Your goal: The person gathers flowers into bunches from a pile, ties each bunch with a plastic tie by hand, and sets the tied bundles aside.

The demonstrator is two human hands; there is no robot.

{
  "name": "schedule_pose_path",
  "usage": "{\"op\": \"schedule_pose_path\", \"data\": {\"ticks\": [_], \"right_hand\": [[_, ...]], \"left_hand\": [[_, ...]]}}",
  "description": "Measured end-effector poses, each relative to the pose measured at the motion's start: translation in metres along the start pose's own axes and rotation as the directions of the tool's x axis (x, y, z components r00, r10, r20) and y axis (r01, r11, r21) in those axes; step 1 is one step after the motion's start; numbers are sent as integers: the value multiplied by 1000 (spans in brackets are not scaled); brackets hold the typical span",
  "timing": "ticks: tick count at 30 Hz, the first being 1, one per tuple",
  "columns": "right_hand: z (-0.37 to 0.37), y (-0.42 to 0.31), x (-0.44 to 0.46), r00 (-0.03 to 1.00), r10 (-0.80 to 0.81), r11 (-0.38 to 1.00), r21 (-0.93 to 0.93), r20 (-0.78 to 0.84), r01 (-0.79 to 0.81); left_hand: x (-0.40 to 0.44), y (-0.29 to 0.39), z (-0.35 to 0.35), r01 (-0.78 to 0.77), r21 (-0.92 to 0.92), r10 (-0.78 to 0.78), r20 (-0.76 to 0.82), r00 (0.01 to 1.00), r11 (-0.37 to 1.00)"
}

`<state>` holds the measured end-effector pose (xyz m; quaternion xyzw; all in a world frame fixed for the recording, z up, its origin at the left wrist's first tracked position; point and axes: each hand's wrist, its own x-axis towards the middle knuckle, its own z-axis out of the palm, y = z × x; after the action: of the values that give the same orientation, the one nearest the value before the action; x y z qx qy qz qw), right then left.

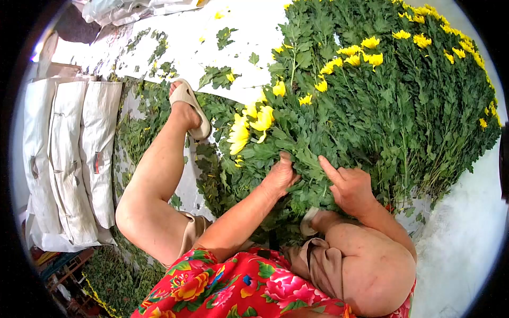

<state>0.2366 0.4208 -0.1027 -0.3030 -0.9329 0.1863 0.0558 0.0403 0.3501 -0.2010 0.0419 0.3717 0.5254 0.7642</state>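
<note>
My left hand [283, 176] is closed around leafy stems of yellow chrysanthemums [297, 151], thumb up, just above my lap. Large yellow blooms [263, 120] at the upper left end of the stems lie beyond this hand. My right hand [351, 190] is a little to the right, its index finger stretched against the leaves and its other fingers curled in. Whatever those curled fingers may hold is hidden. Both hands are at the near edge of a big pile of chrysanthemums [382, 106], with green leaves and yellow heads along its far side.
White woven sacks [69, 159] stand at the left. Stripped leaves [143, 127] litter the floor around my sandalled foot [190, 108]. A white sheet [185, 47] with scattered leaves and petals lies beyond. My bent knees flank the work, and more greenery [122, 275] is at lower left.
</note>
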Motion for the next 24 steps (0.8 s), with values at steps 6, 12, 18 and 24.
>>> {"op": "schedule_pose_path", "data": {"ticks": [6,12,18,24], "right_hand": [[9,1,-1,955,-239,953,-144,178,266],[13,30,8,958,19,830,530,286,-175],[110,68,-18,970,-56,989,144,235,22],[132,61,-21,965,-35,999,48,259,24]], "left_hand": [[-3,-5,4,44,-50,-48,-80,996,998],[-34,-8,-3,59,-304,-136,-242,961,951],[-76,-5,5,131,-245,-241,-500,832,961],[-77,-14,-12,100,-243,-190,-381,905,965]]}}
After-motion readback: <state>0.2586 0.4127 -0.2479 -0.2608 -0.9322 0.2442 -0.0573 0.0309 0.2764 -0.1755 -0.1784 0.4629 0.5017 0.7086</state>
